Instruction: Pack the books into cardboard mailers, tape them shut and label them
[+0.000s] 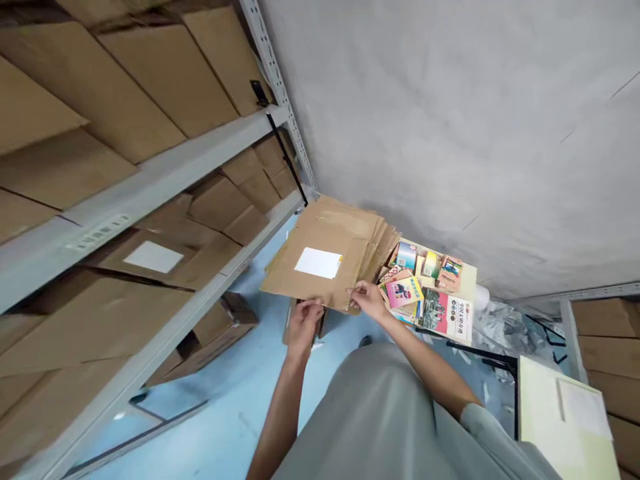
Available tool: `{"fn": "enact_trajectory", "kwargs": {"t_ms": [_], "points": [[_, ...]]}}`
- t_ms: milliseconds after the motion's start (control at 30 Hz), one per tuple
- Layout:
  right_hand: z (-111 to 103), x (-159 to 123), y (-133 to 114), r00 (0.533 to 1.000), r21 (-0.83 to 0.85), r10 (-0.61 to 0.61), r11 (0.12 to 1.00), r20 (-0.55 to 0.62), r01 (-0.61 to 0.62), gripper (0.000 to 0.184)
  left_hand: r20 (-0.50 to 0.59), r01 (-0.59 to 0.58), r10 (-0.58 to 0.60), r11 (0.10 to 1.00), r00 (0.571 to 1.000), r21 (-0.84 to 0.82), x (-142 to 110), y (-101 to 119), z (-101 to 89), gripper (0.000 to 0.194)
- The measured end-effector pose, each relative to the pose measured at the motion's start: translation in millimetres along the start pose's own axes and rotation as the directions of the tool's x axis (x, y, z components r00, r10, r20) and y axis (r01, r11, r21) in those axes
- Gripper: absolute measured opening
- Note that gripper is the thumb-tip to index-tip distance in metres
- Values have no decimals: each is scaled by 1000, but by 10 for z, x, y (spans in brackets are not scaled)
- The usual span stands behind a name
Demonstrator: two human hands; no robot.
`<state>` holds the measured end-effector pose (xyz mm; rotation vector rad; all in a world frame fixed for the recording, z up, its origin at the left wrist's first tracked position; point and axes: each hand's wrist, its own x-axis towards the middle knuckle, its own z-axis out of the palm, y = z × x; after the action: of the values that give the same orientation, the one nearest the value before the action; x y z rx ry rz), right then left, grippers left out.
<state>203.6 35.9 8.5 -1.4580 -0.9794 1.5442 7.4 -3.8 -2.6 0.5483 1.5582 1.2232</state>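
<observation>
A stack of flattened cardboard (335, 230) lies in front of me, its top sheet bearing a white label (319, 263). My left hand (305, 325) is at the near edge of the top sheet, fingers curled against it. On the near right corner, my right hand (369, 300) pinches the cardboard between thumb and fingers. Just right of the stack lies a pile of colourful small books (403, 293) on a pale table, with a larger book (447, 313) at its near side.
Grey metal shelving (200, 157) packed with cardboard boxes (170, 73) runs along the left. A pale wall (450, 120) rises behind. Clear plastic wrapping (513, 330) lies at the right, near a pale tabletop (565, 427). The floor (210, 427) is blue, with scraps on it.
</observation>
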Motion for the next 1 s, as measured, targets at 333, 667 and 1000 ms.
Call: {"fn": "enact_trajectory", "kwargs": {"t_ms": [333,667,1000], "points": [[-563,-900,-204,970,124,-241,962,-21,242,47,242,335,-255,855,936,-397,-337,218,68,21],[-1844,-2497,507,780,124,-66,976,-622,181,57,758,245,-246,962,604,116,-943,100,1682,48],[-3159,-5131,1513,-147,73,95,986,-985,148,67,955,-426,-298,865,-11,265,-2794,-588,3681,70]]}}
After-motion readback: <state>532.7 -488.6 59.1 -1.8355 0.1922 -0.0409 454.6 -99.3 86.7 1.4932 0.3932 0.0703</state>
